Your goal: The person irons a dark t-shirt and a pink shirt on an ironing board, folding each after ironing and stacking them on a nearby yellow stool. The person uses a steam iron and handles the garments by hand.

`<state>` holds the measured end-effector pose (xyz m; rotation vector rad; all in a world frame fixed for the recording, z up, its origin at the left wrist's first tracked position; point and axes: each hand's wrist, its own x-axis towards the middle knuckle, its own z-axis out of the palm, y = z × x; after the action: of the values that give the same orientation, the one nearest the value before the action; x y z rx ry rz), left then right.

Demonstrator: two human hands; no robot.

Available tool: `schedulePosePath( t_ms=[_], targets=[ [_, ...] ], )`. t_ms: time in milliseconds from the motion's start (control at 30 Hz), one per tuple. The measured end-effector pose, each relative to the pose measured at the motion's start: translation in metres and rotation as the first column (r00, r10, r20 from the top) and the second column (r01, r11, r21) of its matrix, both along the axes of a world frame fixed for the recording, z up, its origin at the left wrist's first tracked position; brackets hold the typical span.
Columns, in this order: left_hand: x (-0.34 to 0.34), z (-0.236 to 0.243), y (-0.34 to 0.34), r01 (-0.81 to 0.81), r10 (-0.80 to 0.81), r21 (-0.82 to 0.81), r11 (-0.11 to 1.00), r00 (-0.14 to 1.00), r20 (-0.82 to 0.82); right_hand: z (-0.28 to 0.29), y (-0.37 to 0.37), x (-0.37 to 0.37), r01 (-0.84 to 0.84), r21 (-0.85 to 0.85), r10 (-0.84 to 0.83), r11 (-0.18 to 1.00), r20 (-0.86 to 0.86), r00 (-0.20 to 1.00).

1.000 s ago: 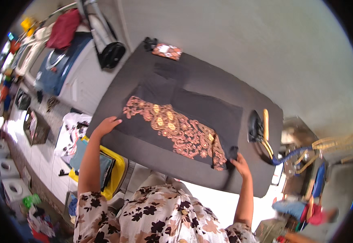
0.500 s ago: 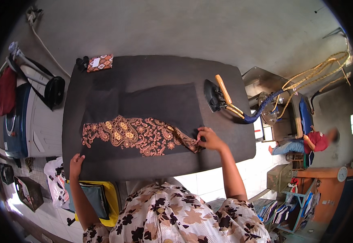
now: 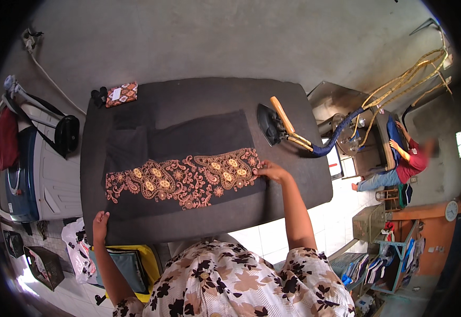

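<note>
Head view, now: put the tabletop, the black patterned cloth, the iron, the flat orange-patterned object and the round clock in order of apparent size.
Largest to smallest:
1. tabletop
2. black patterned cloth
3. iron
4. flat orange-patterned object
5. round clock, which is farther off, so its real size is unsure

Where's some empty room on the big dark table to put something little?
Behind the patterned black cloth, between the flat orange-patterned thing and the iron. Also the table's front right corner, right of the right hand. It's crowded in the middle, where the cloth lies, and at the back left, beside a small black thing.
</note>
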<state>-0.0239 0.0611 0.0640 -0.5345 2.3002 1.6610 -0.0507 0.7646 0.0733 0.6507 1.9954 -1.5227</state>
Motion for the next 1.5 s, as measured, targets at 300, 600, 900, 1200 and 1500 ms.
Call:
schedulePosePath(
  t_ms=[300, 600, 900, 1200, 1500],
  targets=[
    [-0.001, 0.035, 0.006, -0.049, 0.043, 0.074, 0.996, 0.996, 0.082, 0.016, 0.004, 0.028, -0.044, -0.218, -0.001, 0.975, -0.203, 0.979],
    [0.003, 0.035, 0.001, -0.215, 0.195, 0.329, 0.919, 0.976, 0.093, 0.042, -0.004, 0.037, -0.033, -0.317, -0.048, 0.948, -0.244, 0.969],
    [-0.059, 0.143, -0.061, -0.032, 0.31, 0.533, 0.845, 0.842, -0.442, 0.217, -0.013, -0.016, -0.019, -0.382, -0.259, 0.924, -0.661, 0.704],
    [-0.133, 0.32, -0.074, 0.21, 0.393, 0.572, 0.793, 0.54, -0.744, 0.38, -0.012, -0.055, 0.071, 0.07, 0.064, 0.995, -0.994, 0.087],
    [-0.119, 0.402, -0.047, 0.176, 0.376, 0.545, 0.82, 0.553, -0.744, 0.432, -0.025, -0.068, -0.029, -0.191, -0.189, 0.981, -0.98, 0.056]
  ],
)
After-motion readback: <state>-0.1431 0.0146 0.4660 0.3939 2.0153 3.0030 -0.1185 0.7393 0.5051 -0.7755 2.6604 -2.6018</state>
